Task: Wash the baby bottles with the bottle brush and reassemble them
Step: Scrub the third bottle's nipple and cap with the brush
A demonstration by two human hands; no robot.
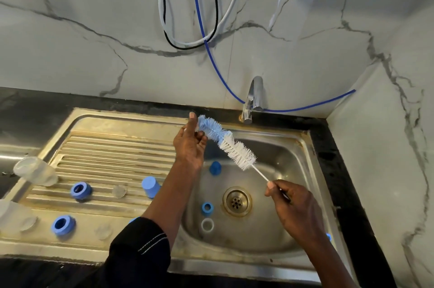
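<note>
Two blue rings (63, 224) lie on the draining board (112, 146), at 9 o'clock from the sink bowl (293, 153). Right grip (293, 207) pinches the brush (237, 153) wire over the bowl; left grip (190, 144), at 11 o'clock from it, curls round the blue bristle tip.

Bottle brush (225, 144): plastic bristles, blue then white, on a thin bright wire stem.
Sink (288, 153): stainless steel with a dull sheen, brownish stains along the rim.
Drainboard (112, 153): the same steel, ribbed and tarnished yellowish.
Faucet (254, 95): polished chrome, mirror-bright.
Screw rings (81, 190): smooth matt blue plastic.
Bottle (35, 171): clear plastic, slightly cloudy.
Countertop (326, 158): black speckled stone, faint gloss.
Wall (94, 29): smooth marble-look surface with grey veins, satin.
My sleeve (141, 247): dark matt cloth with pale stitching.
</note>
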